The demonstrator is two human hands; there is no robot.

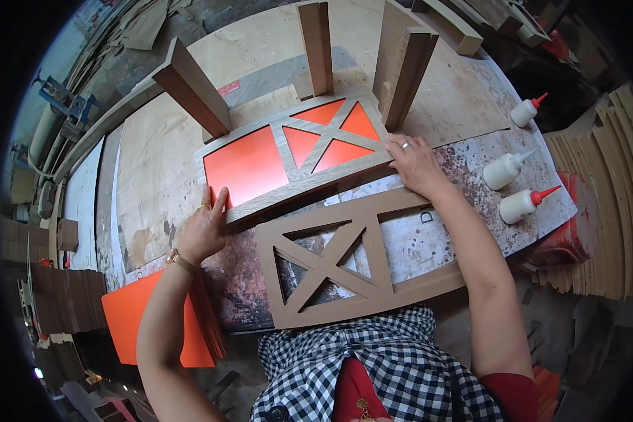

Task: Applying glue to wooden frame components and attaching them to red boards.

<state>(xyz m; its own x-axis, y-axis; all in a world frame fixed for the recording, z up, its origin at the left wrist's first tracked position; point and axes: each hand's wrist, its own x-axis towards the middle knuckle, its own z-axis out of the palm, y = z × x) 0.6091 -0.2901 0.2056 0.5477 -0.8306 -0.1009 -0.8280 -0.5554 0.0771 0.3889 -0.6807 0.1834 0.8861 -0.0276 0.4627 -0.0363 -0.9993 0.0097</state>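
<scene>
A rectangular wooden frame (309, 181) with a crossed-bar half lies across the table, orange panel (246, 165) showing in its openings. My left hand (202, 235) grips its near left corner, thumb and fingers at the edge. At the opposite end, the fingers of my right hand (420, 165) are bent over the right corner; part of that grip is hidden. Closer to me, a brown board frame (381, 260) with an X cutout sits at the table's front edge, beneath my right forearm. Three upright wooden boards (193, 91) stand along the orange-backed frame's far side.
To the right are three white glue bottles, one far (522, 114), one middle (501, 172) and one near (518, 207). Orange sheets (137, 316) are stacked at the front left. Cut wooden strips (601, 190) pile up beyond the table's right side.
</scene>
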